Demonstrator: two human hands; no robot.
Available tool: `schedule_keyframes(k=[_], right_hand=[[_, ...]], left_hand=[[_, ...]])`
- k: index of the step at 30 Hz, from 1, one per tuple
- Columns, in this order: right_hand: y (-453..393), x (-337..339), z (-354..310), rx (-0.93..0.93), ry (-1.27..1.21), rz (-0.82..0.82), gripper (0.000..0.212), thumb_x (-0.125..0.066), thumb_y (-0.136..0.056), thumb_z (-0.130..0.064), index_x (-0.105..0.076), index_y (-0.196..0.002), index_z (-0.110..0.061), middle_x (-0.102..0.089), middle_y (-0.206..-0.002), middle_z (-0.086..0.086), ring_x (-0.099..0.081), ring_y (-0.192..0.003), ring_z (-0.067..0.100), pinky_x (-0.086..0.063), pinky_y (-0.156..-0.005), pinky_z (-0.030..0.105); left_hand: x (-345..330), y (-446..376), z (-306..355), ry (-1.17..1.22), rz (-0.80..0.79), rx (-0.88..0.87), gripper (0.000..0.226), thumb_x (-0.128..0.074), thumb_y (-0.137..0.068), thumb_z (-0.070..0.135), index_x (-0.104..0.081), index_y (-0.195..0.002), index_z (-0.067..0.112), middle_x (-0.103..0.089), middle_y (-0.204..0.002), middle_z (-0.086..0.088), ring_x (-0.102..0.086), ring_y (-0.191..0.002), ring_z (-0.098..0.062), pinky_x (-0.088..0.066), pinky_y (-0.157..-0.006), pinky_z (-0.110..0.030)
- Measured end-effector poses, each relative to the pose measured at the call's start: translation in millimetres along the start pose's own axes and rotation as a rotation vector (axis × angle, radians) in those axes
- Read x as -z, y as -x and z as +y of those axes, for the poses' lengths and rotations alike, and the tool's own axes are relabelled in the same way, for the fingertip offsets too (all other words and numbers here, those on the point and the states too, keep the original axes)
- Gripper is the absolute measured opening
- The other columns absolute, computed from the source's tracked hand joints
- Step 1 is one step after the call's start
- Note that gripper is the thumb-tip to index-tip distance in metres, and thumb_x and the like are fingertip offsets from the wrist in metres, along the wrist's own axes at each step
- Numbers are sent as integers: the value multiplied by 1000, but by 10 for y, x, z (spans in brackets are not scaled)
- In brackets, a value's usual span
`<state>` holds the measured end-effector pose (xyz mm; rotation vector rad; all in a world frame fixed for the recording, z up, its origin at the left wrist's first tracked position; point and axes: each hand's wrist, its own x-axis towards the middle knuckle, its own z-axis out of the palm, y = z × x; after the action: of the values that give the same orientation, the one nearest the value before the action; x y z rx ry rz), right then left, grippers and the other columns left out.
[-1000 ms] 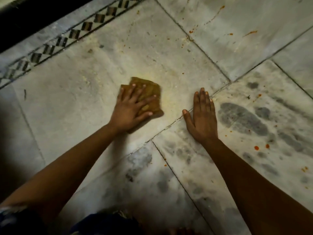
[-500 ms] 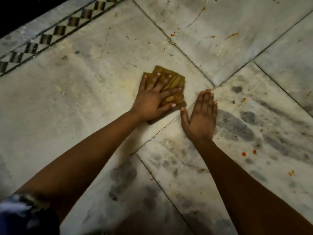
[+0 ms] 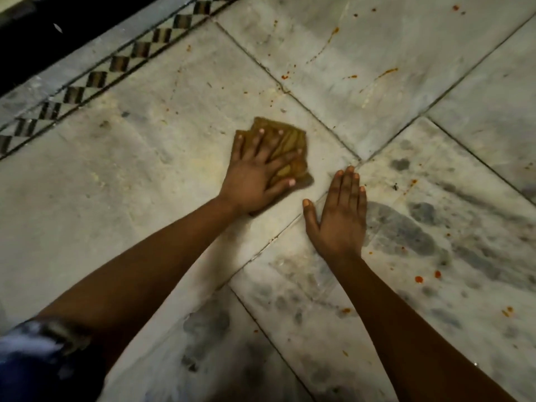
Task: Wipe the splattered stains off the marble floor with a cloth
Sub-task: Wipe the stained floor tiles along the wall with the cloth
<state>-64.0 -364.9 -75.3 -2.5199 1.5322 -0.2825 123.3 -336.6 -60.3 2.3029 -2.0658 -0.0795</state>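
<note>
A folded brownish-yellow cloth (image 3: 291, 142) lies on the pale marble floor (image 3: 121, 181) near the middle of the view. My left hand (image 3: 256, 171) presses flat on it with fingers spread and straight. To its right, my right hand (image 3: 339, 217) rests flat on the floor, fingers straight, a short gap from the cloth. Orange-red splatter stains (image 3: 285, 76) dot the slab beyond the cloth, with a streak (image 3: 387, 72) farther right and round drops (image 3: 419, 279) on the grey-veined slab at right.
A checkered inlay border (image 3: 95, 78) runs diagonally across the upper left, with a dark area (image 3: 43, 30) beyond it. Tile joints (image 3: 359, 161) meet just past my right fingertips. A blue patterned sleeve (image 3: 32, 352) shows at lower left.
My left hand has slid the cloth to the right, closer to my right hand. The right hand stays planted on the floor. The camera view has shifted.
</note>
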Motion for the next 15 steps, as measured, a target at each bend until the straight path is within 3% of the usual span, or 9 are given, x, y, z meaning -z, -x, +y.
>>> schedule_keyframes(k=[2, 4, 11, 15], right_hand=[[-5, 9, 11, 16, -12, 11, 74, -27, -92, -48, -25, -144, 5, -24, -151, 23, -24, -141, 33, -6, -115, 37], [-26, 31, 28, 54, -12, 19, 70, -28, -93, -43, -24, -145, 3, -23, -152, 22, -22, -142, 32, -7, -115, 38], [-297, -4, -24, 27, -10, -4, 71, -24, -93, -44, -21, -146, 3, -20, -153, 23, -18, -143, 32, -8, -116, 38], [-330, -14, 11, 59, 36, 7, 68, -27, -92, -40, -29, -144, 4, -27, -151, 23, -23, -141, 33, -9, -116, 39]], left_hand=[[-45, 226, -196, -39, 48, -158, 58, -29, -88, 63, -34, -141, 39, -31, -153, -6, -23, -140, -34, -15, -113, -55], [-46, 351, -446, -54, 69, -177, 58, -31, -89, 63, -36, -140, 38, -34, -151, -6, -26, -139, -33, -18, -112, -53], [95, -345, -650, 82, 12, 321, 65, -23, -82, 68, -28, -142, 44, -20, -156, -6, -13, -143, -35, -3, -112, -55], [63, -686, -127, 62, 17, 95, 69, -20, -78, 70, -35, -139, 44, -30, -153, -4, -19, -143, -31, -4, -113, -56]])
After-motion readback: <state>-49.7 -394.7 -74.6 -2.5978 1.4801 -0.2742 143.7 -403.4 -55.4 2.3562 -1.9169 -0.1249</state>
